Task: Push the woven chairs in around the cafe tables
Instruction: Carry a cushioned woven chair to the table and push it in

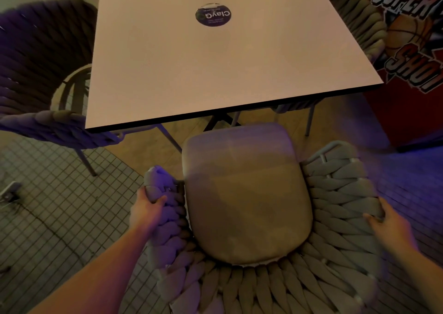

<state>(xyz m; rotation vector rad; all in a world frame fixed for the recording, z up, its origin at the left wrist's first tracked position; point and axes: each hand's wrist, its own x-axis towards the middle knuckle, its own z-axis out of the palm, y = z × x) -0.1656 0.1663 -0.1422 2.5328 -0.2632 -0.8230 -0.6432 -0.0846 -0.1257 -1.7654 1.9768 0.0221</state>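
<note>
A grey woven chair with a tan seat cushion stands directly below me, facing a square white cafe table. The cushion's front edge sits just short of the table's near edge. My left hand grips the chair's left woven armrest. My right hand holds the right armrest's rim. A second woven chair stands at the table's left side, partly under the top. A third woven chair is at the far right side of the table.
A round dark sticker lies on the tabletop. A red arcade cabinet with basketball graphics stands close on the right. The floor is small square tiles, with a cable and plug lying at the left.
</note>
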